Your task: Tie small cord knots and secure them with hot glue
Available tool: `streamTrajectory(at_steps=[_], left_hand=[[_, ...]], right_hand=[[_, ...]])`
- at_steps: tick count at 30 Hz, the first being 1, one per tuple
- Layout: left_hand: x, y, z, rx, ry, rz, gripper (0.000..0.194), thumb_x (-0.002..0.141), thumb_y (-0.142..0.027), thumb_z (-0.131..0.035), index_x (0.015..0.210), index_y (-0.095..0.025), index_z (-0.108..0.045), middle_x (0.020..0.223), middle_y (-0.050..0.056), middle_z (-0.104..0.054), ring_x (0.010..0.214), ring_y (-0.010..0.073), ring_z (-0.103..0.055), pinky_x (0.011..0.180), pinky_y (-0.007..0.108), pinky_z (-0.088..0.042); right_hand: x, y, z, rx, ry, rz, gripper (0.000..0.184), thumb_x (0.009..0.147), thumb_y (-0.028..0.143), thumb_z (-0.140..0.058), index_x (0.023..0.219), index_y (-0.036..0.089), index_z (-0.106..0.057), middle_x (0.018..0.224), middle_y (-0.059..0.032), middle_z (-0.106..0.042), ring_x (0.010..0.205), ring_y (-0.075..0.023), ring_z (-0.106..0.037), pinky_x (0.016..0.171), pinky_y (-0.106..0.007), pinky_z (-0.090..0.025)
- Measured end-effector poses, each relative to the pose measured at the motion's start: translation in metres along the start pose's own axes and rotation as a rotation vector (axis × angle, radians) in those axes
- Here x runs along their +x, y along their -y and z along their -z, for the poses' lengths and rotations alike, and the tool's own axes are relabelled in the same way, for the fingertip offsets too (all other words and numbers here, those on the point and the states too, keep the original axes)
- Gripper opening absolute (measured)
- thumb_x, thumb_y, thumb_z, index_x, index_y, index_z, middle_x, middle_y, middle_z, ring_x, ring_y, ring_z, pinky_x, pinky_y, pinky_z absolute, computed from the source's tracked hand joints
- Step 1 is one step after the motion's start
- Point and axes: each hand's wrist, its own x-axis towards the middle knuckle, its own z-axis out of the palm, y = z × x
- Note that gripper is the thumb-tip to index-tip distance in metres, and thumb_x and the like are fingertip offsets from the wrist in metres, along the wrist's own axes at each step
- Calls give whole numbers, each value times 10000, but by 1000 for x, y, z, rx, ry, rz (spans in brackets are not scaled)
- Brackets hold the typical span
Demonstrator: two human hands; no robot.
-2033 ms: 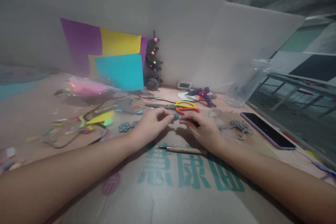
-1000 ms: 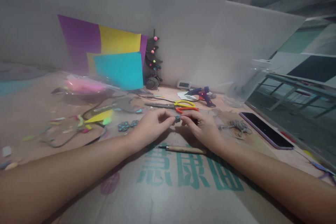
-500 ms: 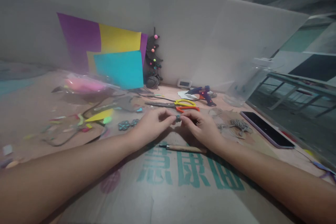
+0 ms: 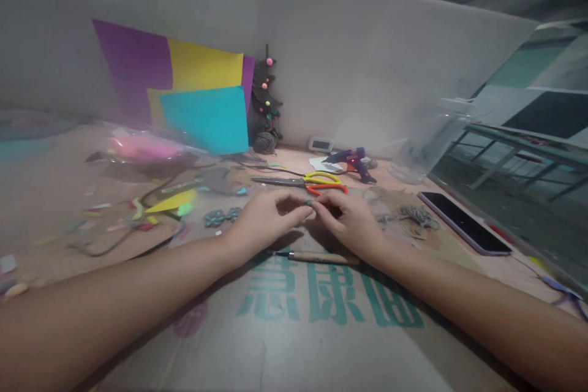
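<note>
My left hand (image 4: 271, 217) and my right hand (image 4: 346, 217) meet at the fingertips over the table. Both pinch a small teal-grey piece (image 4: 308, 203), mostly covered by fingers and too small to name. Just below them lies a carving tool (image 4: 324, 258) with a wooden handle and dark metal tip. Beyond the fingers rest scissors (image 4: 301, 182) with one yellow and one orange handle loop. Left of my left hand sits a cluster of small teal-grey pieces (image 4: 219, 217), similar in colour to the held one.
At the right lie a bundle of grey cord (image 4: 419, 218) and a phone (image 4: 463, 223). A glue gun (image 4: 353, 162) and a small white digital display (image 4: 320, 144) are at the back. Coloured sheets (image 4: 202, 121) and a dark ornamental tree (image 4: 266, 104) lean there; scraps (image 4: 169, 202) litter the left.
My fingertips have drawn together, and the teal-grey piece is now more hidden between them. The view has shifted slightly. A small white bit now shows by my left wrist.
</note>
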Motion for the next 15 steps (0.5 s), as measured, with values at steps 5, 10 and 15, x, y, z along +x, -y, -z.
streamTrajectory(at_steps=[5, 10, 15], left_hand=[[2, 0, 0, 103, -36, -32, 207, 847, -352, -591, 852, -187, -716, 792, 4, -713, 745, 152, -640, 703, 243, -481], [2, 1, 0, 173, -33, -15, 212, 869, -317, -545, 824, -186, -705, 768, -11, -701, 733, 146, -621, 676, 235, -438], [3, 2, 0, 186, -27, -4, 230, 874, -320, -519, 802, -175, -681, 749, -9, -687, 716, 152, -616, 659, 243, -424]], right_hand=[[-2, -1, -1, -65, 9, 56, 185, 893, 268, -539, 760, 173, -624, 636, 1, -607, 553, -102, -500, 541, -218, -352], [-3, -2, -1, -71, 35, 68, 199, 911, 289, -524, 795, 169, -633, 677, -13, -631, 590, -114, -535, 568, -224, -372], [-3, -3, 1, -36, 56, 68, 209, 940, 296, -490, 867, 176, -646, 757, -33, -677, 677, -140, -595, 632, -240, -414]])
